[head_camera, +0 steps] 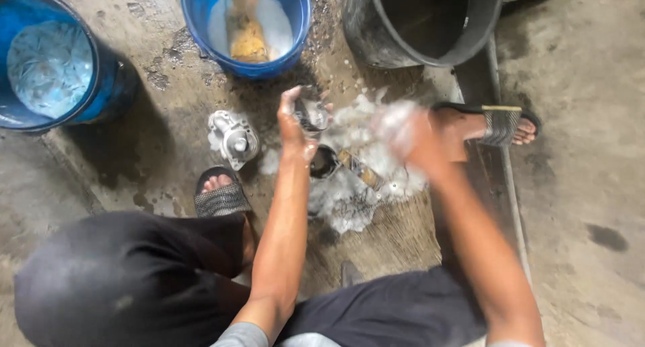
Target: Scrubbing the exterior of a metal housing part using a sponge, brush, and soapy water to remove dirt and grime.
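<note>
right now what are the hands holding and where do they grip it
The left hand grips a small dark metal part by its side. The right hand is blurred and covered in foam; whether it holds anything cannot be told.

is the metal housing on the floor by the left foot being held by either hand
No, the metal housing lies alone on the wet floor, apart from both hands.

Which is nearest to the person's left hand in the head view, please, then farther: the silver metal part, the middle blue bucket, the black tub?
From the left hand:
1. Silver metal part, just left on the floor.
2. Middle blue bucket, above it.
3. Black tub, upper right.
</note>
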